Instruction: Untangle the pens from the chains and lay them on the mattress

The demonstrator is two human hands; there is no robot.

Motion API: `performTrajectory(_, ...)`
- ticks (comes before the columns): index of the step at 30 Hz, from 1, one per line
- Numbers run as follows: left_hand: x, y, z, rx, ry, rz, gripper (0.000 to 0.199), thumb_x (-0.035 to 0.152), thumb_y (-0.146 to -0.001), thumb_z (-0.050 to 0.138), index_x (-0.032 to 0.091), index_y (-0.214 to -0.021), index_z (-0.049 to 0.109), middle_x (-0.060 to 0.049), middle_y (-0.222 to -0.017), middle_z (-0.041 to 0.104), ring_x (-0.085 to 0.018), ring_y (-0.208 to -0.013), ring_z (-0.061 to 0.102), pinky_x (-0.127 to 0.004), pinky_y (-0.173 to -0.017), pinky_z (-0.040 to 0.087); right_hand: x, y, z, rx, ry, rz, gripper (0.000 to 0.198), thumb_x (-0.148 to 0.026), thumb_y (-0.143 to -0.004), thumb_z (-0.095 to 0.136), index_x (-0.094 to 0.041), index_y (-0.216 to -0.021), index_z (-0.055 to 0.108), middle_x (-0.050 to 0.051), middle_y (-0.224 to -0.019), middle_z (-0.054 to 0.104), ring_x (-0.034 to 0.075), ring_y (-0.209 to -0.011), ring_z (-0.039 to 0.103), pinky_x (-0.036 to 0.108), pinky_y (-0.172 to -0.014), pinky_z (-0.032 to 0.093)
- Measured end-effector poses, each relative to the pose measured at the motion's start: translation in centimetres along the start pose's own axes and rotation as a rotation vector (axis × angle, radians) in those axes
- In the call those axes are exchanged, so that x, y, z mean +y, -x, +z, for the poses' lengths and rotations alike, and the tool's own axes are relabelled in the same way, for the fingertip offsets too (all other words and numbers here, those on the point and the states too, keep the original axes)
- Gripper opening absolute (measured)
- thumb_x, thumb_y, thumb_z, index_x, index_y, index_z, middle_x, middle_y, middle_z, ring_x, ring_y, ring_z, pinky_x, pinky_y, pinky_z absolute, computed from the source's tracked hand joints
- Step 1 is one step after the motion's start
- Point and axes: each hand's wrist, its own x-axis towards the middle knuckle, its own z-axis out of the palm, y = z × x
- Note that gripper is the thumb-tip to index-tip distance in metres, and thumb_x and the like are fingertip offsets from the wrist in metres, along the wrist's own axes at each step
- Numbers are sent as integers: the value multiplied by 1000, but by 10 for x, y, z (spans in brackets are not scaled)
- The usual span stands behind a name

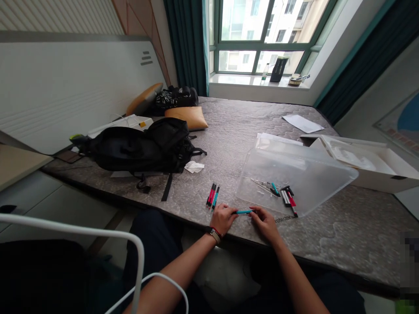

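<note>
Near the front edge of the mattress, a turquoise pen (244, 212) lies level between my two hands. My left hand (223, 219) pinches its left end, and my right hand (263, 223) grips the right end with closed fingertips. Just beyond my left hand, a few red and turquoise pens (213, 196) rest side by side. On the right is a translucent plastic tray or lid (314, 174), tilted on the bedding. It holds thin pen refills (260, 181), a turquoise barrel (274, 188) and several black, white and red pen parts (288, 198).
An open black backpack (140, 146) lies at the left, with a crumpled tissue (194, 167) beside it. Behind it sits a tan cushion (187, 117). An open white box (369, 161) stands at the right, and white paper (303, 123) lies farther back. A white cable (98, 229) crosses the lower left.
</note>
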Motion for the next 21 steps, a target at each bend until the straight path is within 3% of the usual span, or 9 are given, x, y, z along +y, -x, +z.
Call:
performTrajectory(5,-2,-1,-1,43,128,-55,19,37,-81,72,26,-97,74,-4,-87,71,-20,-88,61,-35,-83,46,-1,-2,0,71,-137,48,46,-56,-81,63,-17,-105,62,8,-82,71,21,-74,65,34,-70,51)
performTrajectory(9,-7,-3,0,35,254,-112,19,39,-82,70,24,-93,74,-4,-85,71,-18,-81,63,-33,-80,48,-3,-2,0,128,-171,94,47,-61,-79,62,-18,-99,62,5,-74,67,19,-65,62,31,-62,50)
performTrajectory(13,-11,-5,-1,27,349,-136,17,37,-80,72,22,-89,74,-4,-86,72,-18,-82,64,-32,-79,50,-5,-1,2,118,-24,56,45,-61,-87,51,-20,-69,57,0,-56,57,15,-53,53,28,-54,44)
performTrajectory(16,-14,-6,-4,29,397,-147,15,34,-80,73,22,-90,73,-3,-89,72,-18,-85,65,-32,-80,51,-6,-1,5,147,100,26,49,-59,-89,48,-21,-58,51,-3,-48,46,14,-48,46,26,-51,39)
performTrajectory(18,-15,-6,-4,27,430,-151,17,34,-80,73,22,-91,73,-3,-90,73,-17,-86,65,-31,-80,51,-7,0,6,141,69,33,44,-57,-89,50,-20,-66,55,-2,-51,49,14,-50,48,26,-52,40)
performTrajectory(21,-15,-5,-4,25,442,-155,19,38,-80,72,22,-91,73,-3,-90,73,-17,-85,66,-31,-78,52,-7,0,6,97,-73,45,37,-55,-84,58,-21,-97,60,0,-70,62,15,-59,56,27,-57,46)
